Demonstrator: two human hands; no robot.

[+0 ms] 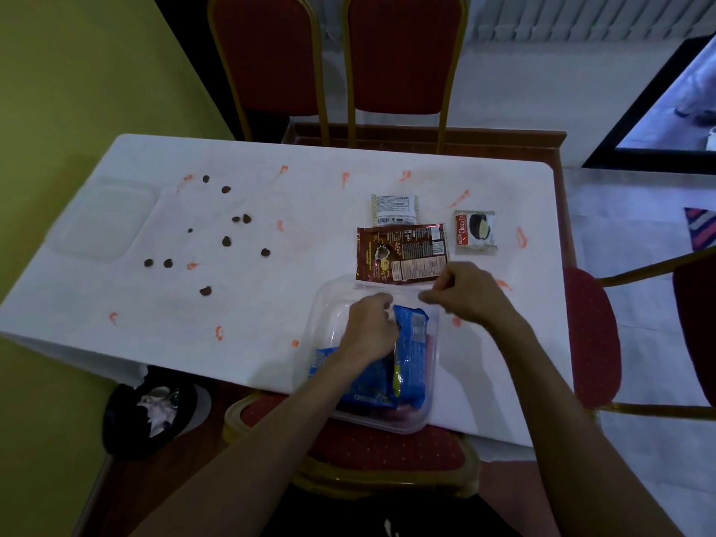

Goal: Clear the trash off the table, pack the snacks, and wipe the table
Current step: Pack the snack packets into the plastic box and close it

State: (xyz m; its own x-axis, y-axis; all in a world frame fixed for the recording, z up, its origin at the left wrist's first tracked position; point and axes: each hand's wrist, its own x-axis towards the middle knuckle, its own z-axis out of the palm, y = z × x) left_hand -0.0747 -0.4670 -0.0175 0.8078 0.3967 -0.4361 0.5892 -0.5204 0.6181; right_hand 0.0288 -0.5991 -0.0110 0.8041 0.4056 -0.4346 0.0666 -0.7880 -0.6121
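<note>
A clear plastic container [325, 304] sits at the table's near edge with blue snack packets [412, 354] inside. My left hand [370, 329] reaches into it and grips a blue packet standing on edge. My right hand [467, 292] hovers over the container's far right corner with its fingers curled; I cannot tell whether it pinches anything. Just beyond lie a brown snack packet [403, 253], a white packet [394, 209] and a Choco Pie packet [475, 231]. Several dark crumbs [226, 241] and orange smears [219, 332] dot the white table [271, 304].
A clear lid [104, 220] lies at the table's left end. A black bin [151, 412] with crumpled tissue stands on the floor at the near left. Red chairs stand behind the table [401, 56], at its right [592, 335] and under me [372, 447].
</note>
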